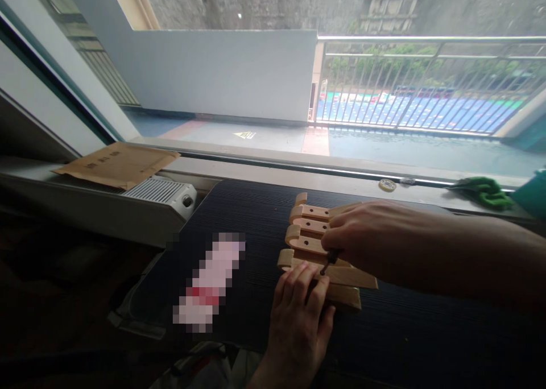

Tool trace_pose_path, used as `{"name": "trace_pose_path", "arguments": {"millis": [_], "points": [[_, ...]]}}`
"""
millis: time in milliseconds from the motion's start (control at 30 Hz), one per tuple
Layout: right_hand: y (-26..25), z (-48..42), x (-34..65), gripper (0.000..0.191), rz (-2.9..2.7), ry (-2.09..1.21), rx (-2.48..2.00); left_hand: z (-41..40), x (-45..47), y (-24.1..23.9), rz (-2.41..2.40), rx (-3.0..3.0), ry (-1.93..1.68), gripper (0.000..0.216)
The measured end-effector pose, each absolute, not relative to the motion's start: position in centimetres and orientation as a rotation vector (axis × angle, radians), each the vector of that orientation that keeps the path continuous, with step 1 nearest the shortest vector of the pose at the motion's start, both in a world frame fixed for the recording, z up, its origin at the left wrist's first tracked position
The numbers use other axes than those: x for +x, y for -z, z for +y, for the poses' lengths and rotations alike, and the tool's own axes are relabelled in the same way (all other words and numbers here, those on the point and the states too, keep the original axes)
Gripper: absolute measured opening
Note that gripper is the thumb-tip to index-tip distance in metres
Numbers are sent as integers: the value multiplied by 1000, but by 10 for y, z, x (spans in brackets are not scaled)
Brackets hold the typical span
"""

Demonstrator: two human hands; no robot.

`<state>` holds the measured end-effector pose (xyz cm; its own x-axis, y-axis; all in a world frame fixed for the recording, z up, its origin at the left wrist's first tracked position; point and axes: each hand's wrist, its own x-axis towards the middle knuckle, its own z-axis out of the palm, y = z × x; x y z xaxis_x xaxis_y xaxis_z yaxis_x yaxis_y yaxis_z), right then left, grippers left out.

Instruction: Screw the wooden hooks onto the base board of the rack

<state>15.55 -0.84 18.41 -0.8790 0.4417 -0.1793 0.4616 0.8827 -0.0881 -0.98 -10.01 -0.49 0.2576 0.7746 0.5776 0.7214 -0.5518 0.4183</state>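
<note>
A set of wooden hook pieces (313, 247) lies side by side on a dark ribbed mat (239, 207), their curved ends pointing left, with the nearest piece (345, 295) at the front edge of the group. The left hand (298, 315) rests palm down on that front end, fingers pressed together and flat against the wood. The right hand (362, 238) reaches in from the right over the middle of the pieces; its thumb and forefinger pinch a small dark tool (328, 262) — possibly a screwdriver, though it is too small and shadowed to tell — with its tip angled down at the wood just beside the left fingertips.

Left of the pieces on the mat lies a blurred pinkish object (211, 281). Beyond the mat, a white radiator (162, 193) carries a flattened cardboard sheet (117, 164). On the window sill sit a small roll of tape (387, 185) and — further right — a green cloth (484, 191).
</note>
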Motion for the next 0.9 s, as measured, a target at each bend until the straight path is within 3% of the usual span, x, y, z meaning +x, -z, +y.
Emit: {"name": "trace_pose_path", "arguments": {"millis": [600, 767, 900], "points": [[-196, -11, 138, 12, 2779, 330, 899, -100, -10, 3, 1465, 2447, -1174, 33], [-188, -11, 148, 23, 2802, 221, 729, -101, -10, 3, 1474, 2448, -1172, 33], [-180, -9, 146, 20, 2811, 246, 775, -101, -9, 5, 1483, 2447, -1170, 33]]}}
